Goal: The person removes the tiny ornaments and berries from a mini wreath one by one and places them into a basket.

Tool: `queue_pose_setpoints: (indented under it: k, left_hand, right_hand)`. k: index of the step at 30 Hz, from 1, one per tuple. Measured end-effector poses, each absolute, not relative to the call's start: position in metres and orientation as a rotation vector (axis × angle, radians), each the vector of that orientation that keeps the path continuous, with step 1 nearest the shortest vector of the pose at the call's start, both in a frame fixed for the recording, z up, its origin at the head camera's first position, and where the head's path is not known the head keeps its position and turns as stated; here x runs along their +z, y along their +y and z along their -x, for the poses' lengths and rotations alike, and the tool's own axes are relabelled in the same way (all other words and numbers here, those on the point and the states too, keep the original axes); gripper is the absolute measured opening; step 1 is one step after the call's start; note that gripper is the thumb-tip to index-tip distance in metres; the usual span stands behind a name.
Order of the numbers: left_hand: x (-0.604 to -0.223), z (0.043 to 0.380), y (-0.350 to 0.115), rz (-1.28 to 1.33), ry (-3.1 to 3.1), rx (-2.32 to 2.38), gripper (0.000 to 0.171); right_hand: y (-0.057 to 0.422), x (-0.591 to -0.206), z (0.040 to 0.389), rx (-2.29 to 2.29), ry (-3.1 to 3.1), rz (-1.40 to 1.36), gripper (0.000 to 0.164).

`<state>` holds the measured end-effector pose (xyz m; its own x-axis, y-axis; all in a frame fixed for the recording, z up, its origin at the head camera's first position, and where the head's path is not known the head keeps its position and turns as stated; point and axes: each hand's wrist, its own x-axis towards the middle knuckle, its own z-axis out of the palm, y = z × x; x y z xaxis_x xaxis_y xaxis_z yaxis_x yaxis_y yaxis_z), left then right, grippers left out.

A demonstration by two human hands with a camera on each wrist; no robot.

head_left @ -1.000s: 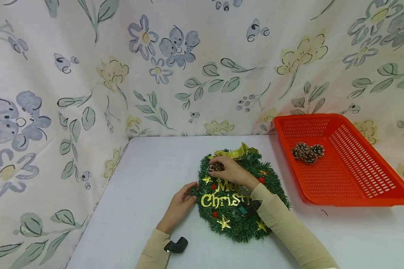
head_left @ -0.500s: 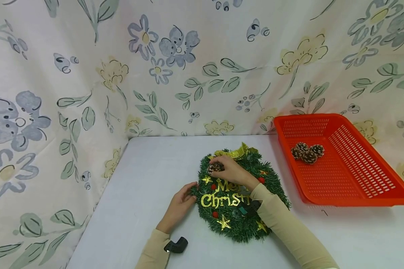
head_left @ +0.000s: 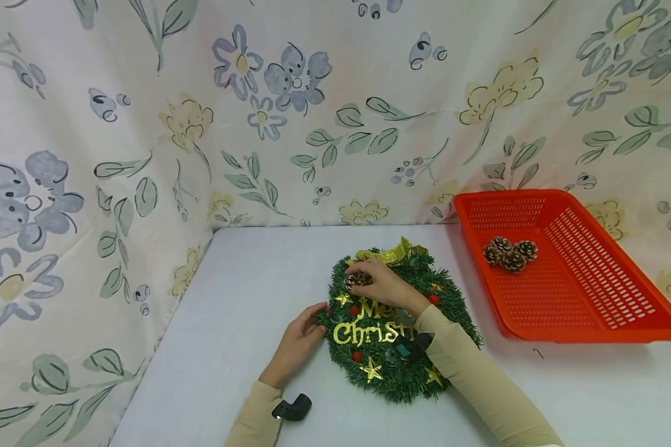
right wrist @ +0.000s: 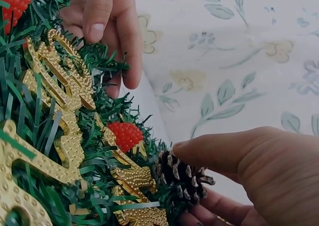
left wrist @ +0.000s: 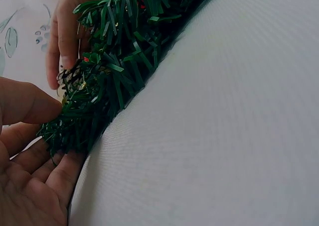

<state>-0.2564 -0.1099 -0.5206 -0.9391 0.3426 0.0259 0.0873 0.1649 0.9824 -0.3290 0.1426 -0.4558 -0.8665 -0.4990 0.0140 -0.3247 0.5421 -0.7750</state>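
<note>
A green tinsel Christmas wreath [head_left: 394, 386] lies on the white table, bearing gold lettering [head_left: 363, 333], gold stars and red berries [right wrist: 125, 136]. My right hand [head_left: 392, 288] pinches a frosted pine cone [right wrist: 180, 178] between thumb and fingers at the wreath's upper left, just below the gold ribbon [head_left: 388, 255]. The pine cone sits against the tinsel. At the wreath's left edge, my left hand [head_left: 295, 344] grips the tinsel, thumb above and fingers beneath, as the left wrist view shows. My right forearm covers part of the lettering.
A red plastic basket [head_left: 584, 298] stands to the right of the wreath, with several pine cones [head_left: 512, 261] in its left part. Behind the table [head_left: 246, 279] hangs a floral curtain [head_left: 335, 174], which also runs along the left side.
</note>
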Motion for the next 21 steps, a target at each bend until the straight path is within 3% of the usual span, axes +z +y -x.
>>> queue_pose_setpoints:
  k: [21]
  left_hand:
    - [-0.5213, 0.2566, -0.1105, -0.415, 2.252, 1.843, 0.053]
  right_hand:
    - [0.141, -0.4535, 0.3267, -1.247, 2.582, 0.645, 0.038]
